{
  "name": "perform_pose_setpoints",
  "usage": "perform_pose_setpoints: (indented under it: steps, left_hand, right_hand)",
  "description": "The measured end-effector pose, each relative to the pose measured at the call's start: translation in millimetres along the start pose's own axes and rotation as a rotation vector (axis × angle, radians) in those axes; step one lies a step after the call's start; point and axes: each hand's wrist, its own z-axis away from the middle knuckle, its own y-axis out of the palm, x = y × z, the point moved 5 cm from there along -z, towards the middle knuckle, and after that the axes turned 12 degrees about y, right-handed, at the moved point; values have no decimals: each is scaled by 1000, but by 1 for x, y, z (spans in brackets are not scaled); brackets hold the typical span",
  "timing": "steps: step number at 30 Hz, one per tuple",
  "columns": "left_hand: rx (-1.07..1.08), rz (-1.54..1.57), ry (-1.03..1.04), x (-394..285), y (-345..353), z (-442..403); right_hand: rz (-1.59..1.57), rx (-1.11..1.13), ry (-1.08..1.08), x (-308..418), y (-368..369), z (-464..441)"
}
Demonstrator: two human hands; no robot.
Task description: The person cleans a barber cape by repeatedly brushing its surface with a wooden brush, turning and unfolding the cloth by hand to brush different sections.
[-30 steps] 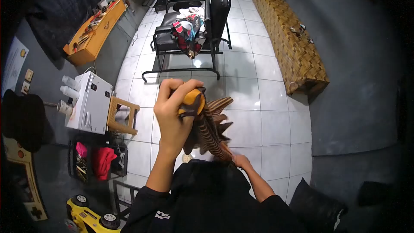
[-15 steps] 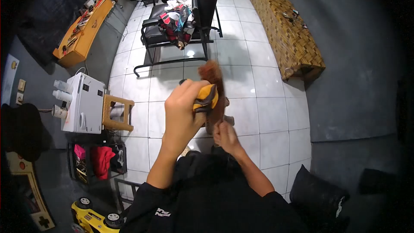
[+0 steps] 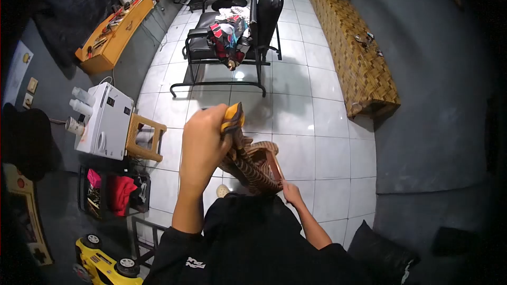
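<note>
My left hand is raised in front of me, its fingers closed around the yellow-and-dark end of a cloth item. Below that grip the cloth hangs down in brown and dark stripes; I cannot make out what kind of item it is. Lower and to the right, my right hand is closed on the handle of a reddish-brown brush. The brush lies up against the right side of the striped cloth, and its bristles are mostly hidden there.
Ahead stands a black chair with a pile of clothes on it. A woven bench runs along the right wall. To the left are a wooden shelf, a white cabinet, a stool and a yellow toy car.
The brush has swung down from upright beside my left hand to the lower right of the cloth. My left hand has shifted left, and more striped cloth now shows.
</note>
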Motion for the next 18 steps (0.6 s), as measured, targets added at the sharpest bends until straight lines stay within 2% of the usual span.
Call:
perform_pose_setpoints:
  steps: [2, 4, 5, 7, 9, 11, 13, 14, 15, 16, 18]
  left_hand:
    - [61, 3, -108, 13, 22, 4]
    - [103, -9, -159, 11, 32, 5]
    - [69, 74, -137, 8, 36, 4]
    - [-4, 241, -98, 5, 42, 4]
    - [-81, 361, -52, 0, 38, 2]
    - [-150, 469, -39, -9, 21, -3]
    - [-290, 591, -12, -10, 7, -1]
    - [-367, 637, -23, -7, 2, 1]
    - [-440, 682, -37, -4, -4, 5]
    - [-431, 600, -36, -2, -15, 7]
    - [-419, 531, -37, 4, -20, 11]
  right_hand:
    - [-427, -15, 39, 86, -56, 14]
    - [-1014, 193, 76, 158, -92, 39]
    - [-1204, 278, -38, 191, -108, 55]
    - [-979, 158, -217, 220, -118, 69]
    - [-999, 234, -370, 235, -100, 72]
    - [-663, 61, -410, 229, -89, 63]
    - [-535, -25, -395, 196, -58, 39]
    - [-318, 93, -222, 176, -47, 31]
    - [-106, 47, -207, 145, -26, 18]
    - [133, 86, -294, 115, -10, 11]
    - [319, 144, 3, 62, -5, 9]
